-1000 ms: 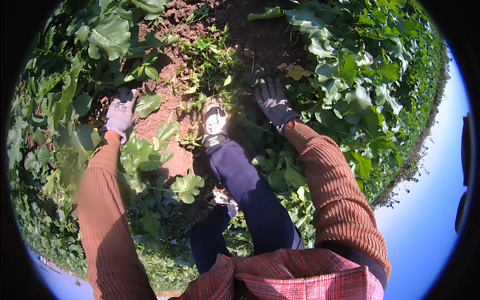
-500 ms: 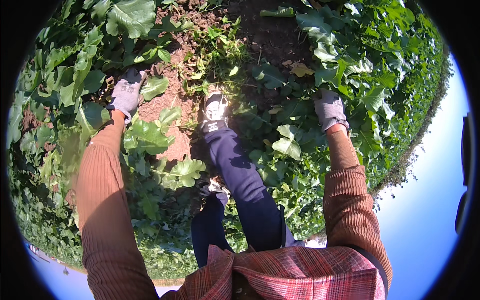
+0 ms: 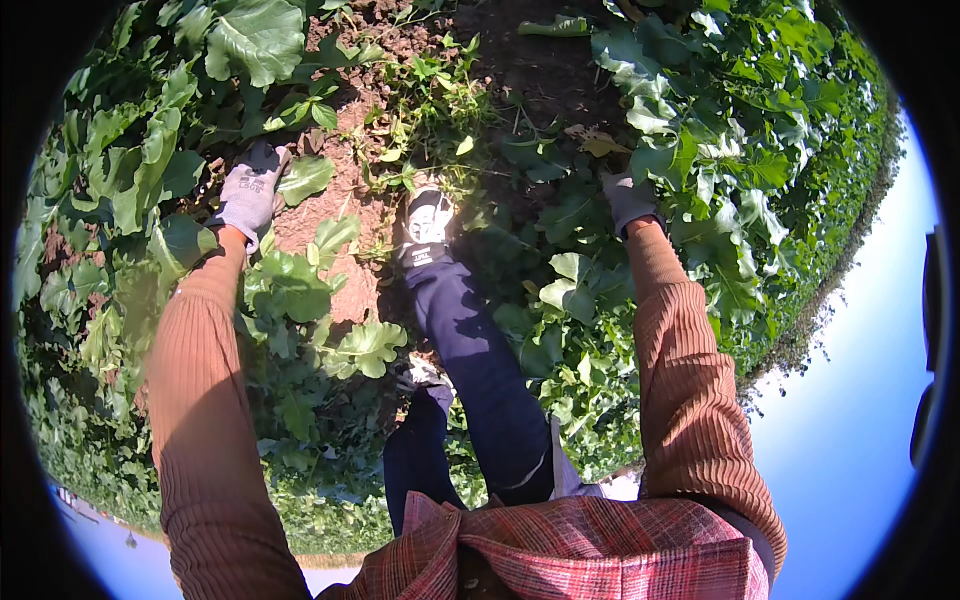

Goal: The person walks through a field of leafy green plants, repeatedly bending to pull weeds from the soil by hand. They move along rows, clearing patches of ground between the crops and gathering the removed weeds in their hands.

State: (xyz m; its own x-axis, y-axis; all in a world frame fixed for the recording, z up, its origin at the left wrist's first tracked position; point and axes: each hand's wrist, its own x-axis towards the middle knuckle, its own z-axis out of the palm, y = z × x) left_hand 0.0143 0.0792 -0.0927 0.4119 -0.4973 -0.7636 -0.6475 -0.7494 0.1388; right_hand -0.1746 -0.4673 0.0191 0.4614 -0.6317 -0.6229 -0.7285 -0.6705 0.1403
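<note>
My left hand [image 3: 250, 187], in a grey work glove, reaches down among the broad green leaves at the left. Its fingers curl downward beside a lobed leaf [image 3: 306, 179]; whatever they close on is hidden under the hand. At the right, my right hand [image 3: 628, 200], gloved in the same grey, is pushed in beneath leafy plants [image 3: 665, 165]. Foliage and shadow cover its fingertips, so its grip does not show. Large veined leaves [image 3: 255, 42] rise ahead of the left hand.
Between the hands runs a strip of reddish soil [image 3: 318, 222] with small weeds [image 3: 435, 95]. My shoe [image 3: 429, 218] stands on it, below a dark trouser leg [image 3: 480, 330]. A yellowed leaf [image 3: 597, 140] lies near the right hand. Dense leafy crop [image 3: 800, 150] spreads along the right.
My right hand has moved left and slightly forward, deeper under the leaves, its forearm following. My left hand stays almost in place.
</note>
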